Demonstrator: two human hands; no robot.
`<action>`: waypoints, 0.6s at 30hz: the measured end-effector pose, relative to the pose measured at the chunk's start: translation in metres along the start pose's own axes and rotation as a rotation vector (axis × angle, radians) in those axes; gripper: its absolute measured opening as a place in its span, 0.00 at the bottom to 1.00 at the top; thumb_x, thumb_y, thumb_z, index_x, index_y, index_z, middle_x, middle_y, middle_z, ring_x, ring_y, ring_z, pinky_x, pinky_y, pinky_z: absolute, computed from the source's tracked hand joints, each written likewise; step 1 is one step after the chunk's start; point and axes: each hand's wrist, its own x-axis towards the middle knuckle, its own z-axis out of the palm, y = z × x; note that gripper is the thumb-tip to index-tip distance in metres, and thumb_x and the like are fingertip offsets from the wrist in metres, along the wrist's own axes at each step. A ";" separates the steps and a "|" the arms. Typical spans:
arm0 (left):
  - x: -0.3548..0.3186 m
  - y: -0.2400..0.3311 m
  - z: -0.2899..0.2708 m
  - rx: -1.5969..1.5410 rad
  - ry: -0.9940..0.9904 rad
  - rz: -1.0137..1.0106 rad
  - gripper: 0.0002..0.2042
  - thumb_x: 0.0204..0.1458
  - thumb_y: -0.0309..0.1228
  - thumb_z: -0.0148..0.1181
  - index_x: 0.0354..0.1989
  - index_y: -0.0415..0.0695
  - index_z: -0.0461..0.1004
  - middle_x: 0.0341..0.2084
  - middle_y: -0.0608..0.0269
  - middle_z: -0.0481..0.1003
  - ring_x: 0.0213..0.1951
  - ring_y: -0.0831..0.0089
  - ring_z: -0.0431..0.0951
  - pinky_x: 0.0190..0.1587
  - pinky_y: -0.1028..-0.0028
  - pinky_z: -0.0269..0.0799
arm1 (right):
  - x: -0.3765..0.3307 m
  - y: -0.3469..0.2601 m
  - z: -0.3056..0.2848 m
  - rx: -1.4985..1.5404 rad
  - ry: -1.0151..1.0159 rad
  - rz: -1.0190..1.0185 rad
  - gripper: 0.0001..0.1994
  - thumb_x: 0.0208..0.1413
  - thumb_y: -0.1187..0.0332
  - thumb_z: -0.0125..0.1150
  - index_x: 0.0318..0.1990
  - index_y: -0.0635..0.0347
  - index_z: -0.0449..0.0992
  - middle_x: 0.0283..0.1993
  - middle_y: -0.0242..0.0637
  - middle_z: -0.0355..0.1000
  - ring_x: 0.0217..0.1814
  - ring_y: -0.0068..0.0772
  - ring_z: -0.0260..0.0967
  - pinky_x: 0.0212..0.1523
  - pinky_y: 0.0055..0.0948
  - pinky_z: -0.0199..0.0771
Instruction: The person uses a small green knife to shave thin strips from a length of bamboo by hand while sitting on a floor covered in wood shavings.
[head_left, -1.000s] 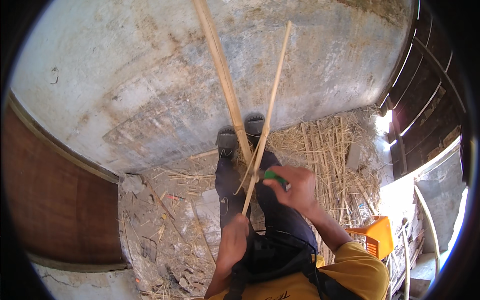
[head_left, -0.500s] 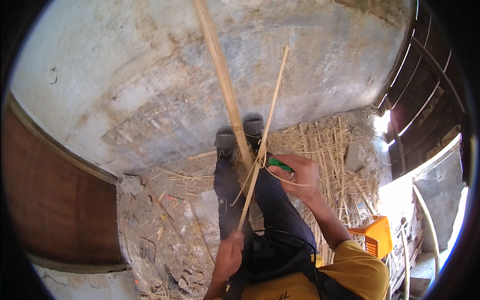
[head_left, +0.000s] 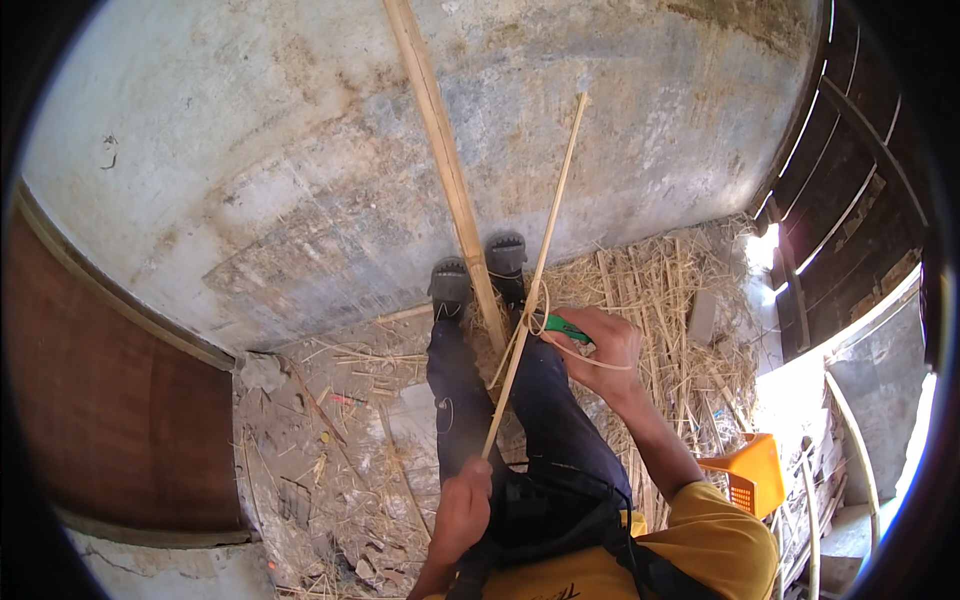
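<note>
Left hand [head_left: 464, 505] grips a bamboo strip [head_left: 561, 195], right hand [head_left: 608, 350] clasps a green tool [head_left: 569, 328]; snagged shavings [head_left: 610, 367] could jerk it into the leg [head_left: 555, 415].

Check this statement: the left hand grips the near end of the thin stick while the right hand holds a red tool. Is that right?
Not quite: in the head view, the tool in the right hand is green, not red. The rest stands.

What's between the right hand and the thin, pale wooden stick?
The head view shows a green-handled tool, in the right hand, and pale curled shavings at the thin stick.
</note>
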 end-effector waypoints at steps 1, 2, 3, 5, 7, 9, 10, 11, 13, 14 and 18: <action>-0.002 0.006 0.003 0.000 0.013 0.008 0.21 0.82 0.38 0.41 0.36 0.37 0.70 0.20 0.54 0.68 0.24 0.58 0.73 0.31 0.59 0.67 | 0.000 0.001 0.000 -0.029 0.011 -0.012 0.14 0.56 0.64 0.83 0.47 0.57 0.90 0.34 0.41 0.84 0.31 0.45 0.84 0.33 0.36 0.80; -0.003 0.010 0.005 0.000 0.027 0.016 0.22 0.83 0.39 0.39 0.35 0.38 0.69 0.18 0.57 0.67 0.22 0.64 0.71 0.30 0.61 0.66 | 0.000 0.001 0.000 -0.025 0.025 -0.014 0.14 0.56 0.64 0.83 0.47 0.57 0.90 0.33 0.40 0.84 0.31 0.45 0.84 0.33 0.37 0.80; -0.003 0.013 0.006 0.050 0.032 0.009 0.22 0.83 0.39 0.39 0.35 0.38 0.69 0.18 0.56 0.67 0.22 0.63 0.71 0.30 0.60 0.66 | 0.000 0.001 0.001 -0.021 0.039 -0.016 0.14 0.55 0.63 0.83 0.46 0.57 0.90 0.33 0.40 0.84 0.31 0.45 0.84 0.33 0.37 0.80; -0.004 0.016 0.007 0.148 0.043 -0.005 0.22 0.83 0.38 0.39 0.35 0.37 0.69 0.18 0.54 0.67 0.22 0.60 0.72 0.30 0.59 0.66 | 0.000 0.000 0.002 -0.017 0.052 -0.008 0.14 0.55 0.63 0.83 0.46 0.57 0.90 0.33 0.40 0.84 0.31 0.46 0.84 0.34 0.38 0.80; -0.003 0.015 0.007 0.149 0.058 0.007 0.23 0.83 0.39 0.39 0.34 0.38 0.68 0.18 0.54 0.67 0.21 0.59 0.71 0.30 0.58 0.66 | 0.001 -0.002 0.003 -0.020 0.049 0.014 0.14 0.55 0.63 0.83 0.47 0.57 0.90 0.33 0.40 0.84 0.32 0.47 0.84 0.34 0.38 0.80; -0.001 0.013 0.005 0.123 0.046 -0.010 0.21 0.82 0.38 0.40 0.36 0.38 0.69 0.18 0.50 0.68 0.22 0.52 0.73 0.30 0.55 0.67 | 0.002 -0.002 0.007 0.033 0.056 0.028 0.14 0.57 0.62 0.83 0.47 0.57 0.90 0.33 0.41 0.84 0.32 0.42 0.84 0.35 0.38 0.80; 0.000 0.012 0.000 0.097 0.026 -0.033 0.19 0.81 0.37 0.42 0.37 0.38 0.70 0.19 0.47 0.69 0.24 0.45 0.75 0.31 0.53 0.69 | 0.002 -0.001 0.010 0.059 0.061 0.034 0.14 0.59 0.62 0.82 0.47 0.57 0.90 0.33 0.42 0.84 0.32 0.40 0.84 0.35 0.38 0.79; 0.001 0.010 -0.004 0.071 0.007 -0.055 0.17 0.81 0.36 0.44 0.39 0.38 0.71 0.20 0.43 0.71 0.26 0.38 0.77 0.32 0.50 0.70 | 0.002 0.002 0.012 0.127 0.009 0.093 0.13 0.61 0.61 0.81 0.47 0.58 0.90 0.32 0.40 0.83 0.31 0.36 0.82 0.34 0.36 0.77; 0.004 0.000 -0.010 0.045 -0.021 -0.038 0.18 0.81 0.36 0.43 0.39 0.38 0.71 0.21 0.44 0.72 0.27 0.39 0.78 0.33 0.51 0.71 | 0.003 0.012 0.013 0.260 -0.091 0.210 0.13 0.66 0.60 0.78 0.47 0.60 0.90 0.31 0.37 0.82 0.29 0.29 0.78 0.32 0.33 0.73; 0.006 -0.005 -0.012 0.031 -0.035 -0.029 0.18 0.81 0.37 0.43 0.39 0.38 0.71 0.22 0.45 0.72 0.27 0.39 0.78 0.33 0.52 0.71 | 0.005 0.019 0.014 0.389 -0.165 0.254 0.13 0.68 0.59 0.76 0.47 0.61 0.90 0.30 0.34 0.80 0.28 0.26 0.74 0.31 0.31 0.71; 0.010 -0.009 -0.017 0.035 -0.062 -0.058 0.19 0.81 0.38 0.43 0.39 0.37 0.71 0.23 0.47 0.74 0.28 0.45 0.79 0.35 0.55 0.72 | 0.011 0.035 0.007 0.835 -0.455 0.559 0.15 0.74 0.59 0.70 0.46 0.64 0.89 0.27 0.25 0.73 0.27 0.19 0.62 0.30 0.26 0.61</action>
